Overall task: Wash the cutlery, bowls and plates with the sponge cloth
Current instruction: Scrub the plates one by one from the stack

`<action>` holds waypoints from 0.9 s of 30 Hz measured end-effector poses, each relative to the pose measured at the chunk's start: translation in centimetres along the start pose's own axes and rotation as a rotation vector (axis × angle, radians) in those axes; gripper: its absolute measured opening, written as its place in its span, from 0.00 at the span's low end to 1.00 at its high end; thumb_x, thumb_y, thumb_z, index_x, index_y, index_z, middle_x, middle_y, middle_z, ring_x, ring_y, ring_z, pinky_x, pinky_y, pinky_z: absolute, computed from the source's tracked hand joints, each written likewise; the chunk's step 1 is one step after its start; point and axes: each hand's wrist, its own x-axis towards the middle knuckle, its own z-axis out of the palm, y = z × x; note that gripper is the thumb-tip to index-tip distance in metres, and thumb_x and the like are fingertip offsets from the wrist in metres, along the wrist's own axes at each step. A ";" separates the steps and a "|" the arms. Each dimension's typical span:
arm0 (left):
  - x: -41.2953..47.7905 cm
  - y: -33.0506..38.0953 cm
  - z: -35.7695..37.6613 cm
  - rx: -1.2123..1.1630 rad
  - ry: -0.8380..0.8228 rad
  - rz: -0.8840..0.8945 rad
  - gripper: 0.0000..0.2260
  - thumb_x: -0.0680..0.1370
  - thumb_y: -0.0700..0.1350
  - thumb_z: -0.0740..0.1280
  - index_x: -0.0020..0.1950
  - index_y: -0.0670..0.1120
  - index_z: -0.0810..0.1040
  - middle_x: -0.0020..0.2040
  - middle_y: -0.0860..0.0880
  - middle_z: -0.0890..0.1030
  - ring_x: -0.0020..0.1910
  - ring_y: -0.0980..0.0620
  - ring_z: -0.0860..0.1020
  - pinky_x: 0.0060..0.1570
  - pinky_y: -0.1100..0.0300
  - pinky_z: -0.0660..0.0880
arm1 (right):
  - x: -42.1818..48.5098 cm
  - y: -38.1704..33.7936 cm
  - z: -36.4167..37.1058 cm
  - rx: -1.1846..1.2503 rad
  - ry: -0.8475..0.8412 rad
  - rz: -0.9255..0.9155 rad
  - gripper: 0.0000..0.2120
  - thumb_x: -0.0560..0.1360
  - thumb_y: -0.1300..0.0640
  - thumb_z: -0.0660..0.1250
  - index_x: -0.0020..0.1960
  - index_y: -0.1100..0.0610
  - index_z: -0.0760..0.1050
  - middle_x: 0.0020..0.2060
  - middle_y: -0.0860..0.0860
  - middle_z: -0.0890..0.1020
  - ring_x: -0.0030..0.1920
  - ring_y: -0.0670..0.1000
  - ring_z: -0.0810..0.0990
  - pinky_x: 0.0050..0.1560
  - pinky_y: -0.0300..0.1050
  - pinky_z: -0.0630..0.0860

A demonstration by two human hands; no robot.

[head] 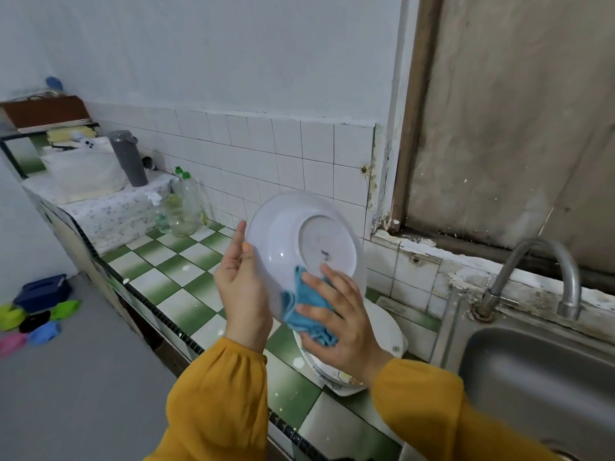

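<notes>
Now: plate held tilted left of the sink, underside facing out for wiping. Left hand grips its rim; right hand presses blue cloth flat, fingers straight.

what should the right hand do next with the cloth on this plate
Probably sweep the blue cloth upward over the rest: the right hand presses it only on the lower underside of the plate, while the left hand steadies the rim.
</notes>
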 end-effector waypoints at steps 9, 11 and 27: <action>1.2 2.2 0.4 0.106 0.021 -0.009 0.17 0.83 0.35 0.56 0.69 0.47 0.73 0.39 0.61 0.83 0.40 0.62 0.80 0.42 0.70 0.77 | -0.9 2.5 -4.8 0.190 0.305 0.974 0.20 0.74 0.72 0.66 0.55 0.48 0.74 0.58 0.44 0.73 0.61 0.52 0.75 0.62 0.44 0.76; 1.1 2.1 1.3 0.163 -0.022 -0.039 0.17 0.83 0.34 0.56 0.65 0.50 0.76 0.43 0.59 0.82 0.38 0.61 0.79 0.40 0.71 0.75 | 0.0 2.5 -6.2 0.098 0.304 1.012 0.21 0.76 0.69 0.65 0.59 0.45 0.75 0.61 0.47 0.72 0.62 0.50 0.74 0.65 0.52 0.74; -4.1 -0.4 10.5 0.475 -0.643 -0.574 0.23 0.79 0.28 0.49 0.69 0.43 0.72 0.49 0.40 0.76 0.32 0.46 0.76 0.22 0.60 0.75 | -0.1 -6.7 -13.3 -0.251 -0.007 0.716 0.25 0.65 0.30 0.68 0.61 0.32 0.74 0.70 0.41 0.60 0.69 0.32 0.59 0.61 0.26 0.66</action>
